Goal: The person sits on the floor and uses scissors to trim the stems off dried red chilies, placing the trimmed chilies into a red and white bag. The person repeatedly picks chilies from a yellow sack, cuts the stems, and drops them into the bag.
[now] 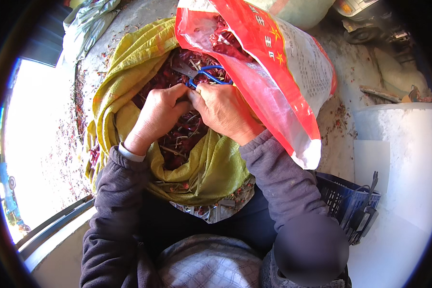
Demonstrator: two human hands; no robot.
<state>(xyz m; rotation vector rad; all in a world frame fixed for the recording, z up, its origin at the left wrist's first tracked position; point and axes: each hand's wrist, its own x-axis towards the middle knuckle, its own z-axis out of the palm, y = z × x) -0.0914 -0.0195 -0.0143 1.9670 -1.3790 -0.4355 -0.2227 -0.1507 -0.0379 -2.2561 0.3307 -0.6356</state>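
Note:
My left hand (162, 109) and my right hand (225, 108) meet at the fingertips above a yellow woven sack (124, 77) with its mouth rolled open. Thumbs and fingers are bent inward; whatever may be pinched between them is hidden. Dried red chilies (180, 135) with pale stalks fill the sack below. Just beyond my fingers, scissors (196, 73) with blue handles rest over the chilies, blades pointing up and left. One handle loop runs close to my right hand, and I cannot tell whether they touch. A red and white printed plastic sack (298, 68) leans in on the right, with more chilies (232, 43) in its mouth.
A dark blue plastic crate (345, 198) stands at the right beside a white wall (406, 144). Chili scraps litter the concrete floor (136, 16). Pale plastic sacking (90, 28) lies at upper left, near a bright doorway (43, 136). Another full sack (302, 12) sits behind.

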